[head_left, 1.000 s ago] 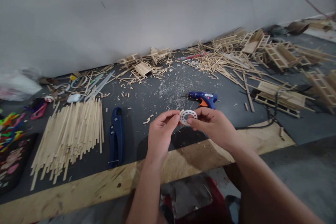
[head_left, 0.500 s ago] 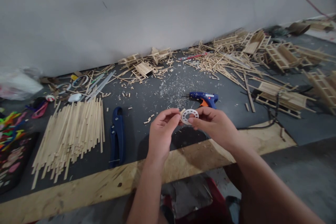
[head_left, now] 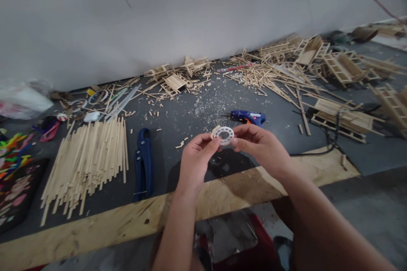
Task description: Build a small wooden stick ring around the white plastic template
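Observation:
Between my two hands is a white ring (head_left: 224,128) with several holes around its band. My left hand (head_left: 197,154) pinches its left side between thumb and fingers. A small pale wooden piece (head_left: 215,130) sits against the ring's left edge, by those fingertips. My right hand (head_left: 265,148) has its thumb and fingers closed on the ring's right edge. Just behind the right hand lies a blue glue gun (head_left: 248,116), its small red light lit and its orange trigger partly hidden by that hand.
A blue cutter (head_left: 144,165) and a pile of thin wooden sticks (head_left: 87,163) lie left. Short offcuts (head_left: 182,142) and glue shreds (head_left: 206,108) dot the dark tabletop. Small wooden models (head_left: 345,67) crowd the right. A black cable (head_left: 318,152) runs along the front edge.
The ring has shifted slightly left and up, and tilted to show more of its face. My right fingers have moved from over the ring to its right edge.

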The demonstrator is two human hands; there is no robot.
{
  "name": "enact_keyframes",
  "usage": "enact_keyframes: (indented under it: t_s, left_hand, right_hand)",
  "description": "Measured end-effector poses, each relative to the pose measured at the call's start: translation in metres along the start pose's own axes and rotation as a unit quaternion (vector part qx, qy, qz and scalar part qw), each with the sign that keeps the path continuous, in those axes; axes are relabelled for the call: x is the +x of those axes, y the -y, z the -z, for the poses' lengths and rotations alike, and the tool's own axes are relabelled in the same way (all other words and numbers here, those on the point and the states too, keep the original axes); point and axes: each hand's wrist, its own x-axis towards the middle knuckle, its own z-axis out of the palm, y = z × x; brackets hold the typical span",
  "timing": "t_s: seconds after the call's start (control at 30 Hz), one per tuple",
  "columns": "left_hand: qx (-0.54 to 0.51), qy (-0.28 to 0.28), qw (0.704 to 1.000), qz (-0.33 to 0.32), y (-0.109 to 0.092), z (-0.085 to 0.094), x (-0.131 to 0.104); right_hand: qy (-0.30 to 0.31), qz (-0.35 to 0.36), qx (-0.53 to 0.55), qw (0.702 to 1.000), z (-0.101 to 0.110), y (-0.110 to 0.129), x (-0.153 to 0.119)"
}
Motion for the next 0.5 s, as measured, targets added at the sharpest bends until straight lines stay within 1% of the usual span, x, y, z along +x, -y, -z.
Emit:
enact_keyframes:
  t_s: [0.07, 0.1, 0.17, 0.23, 0.33, 0.4, 0.5]
  left_hand:
    - [-0.01, -0.029, 0.999, -0.016, -0.003, 0.007, 0.003]
    - [-0.018, -0.044, 0.999, -0.025, -0.005, 0.012, 0.004]
    - [-0.032, -0.072, 0.996, -0.037, -0.009, 0.02, 0.008]
    - [-0.044, -0.098, 0.993, -0.043, -0.013, 0.028, 0.012]
    - [-0.064, -0.126, 0.988, -0.061, -0.018, 0.037, 0.017]
    - [-0.069, -0.136, 0.985, -0.075, -0.021, 0.043, 0.02]
    - [-0.068, -0.146, 0.983, -0.087, -0.026, 0.051, 0.022]
  right_hand:
    - [-0.02, -0.002, -0.022, 1.0, 0.003, 0.001, 0.001]
    - [-0.015, -0.006, -0.046, 0.999, 0.003, 0.001, 0.002]
    - [0.029, -0.013, -0.124, 0.992, 0.0, 0.0, 0.003]
    - [0.082, 0.003, -0.218, 0.973, -0.01, -0.003, 0.004]
    - [0.113, 0.068, -0.335, 0.933, -0.034, -0.012, 0.005]
    - [0.113, 0.085, -0.385, 0.912, -0.05, -0.019, 0.005]
    - [0.071, 0.1, -0.426, 0.896, -0.068, -0.029, 0.006]
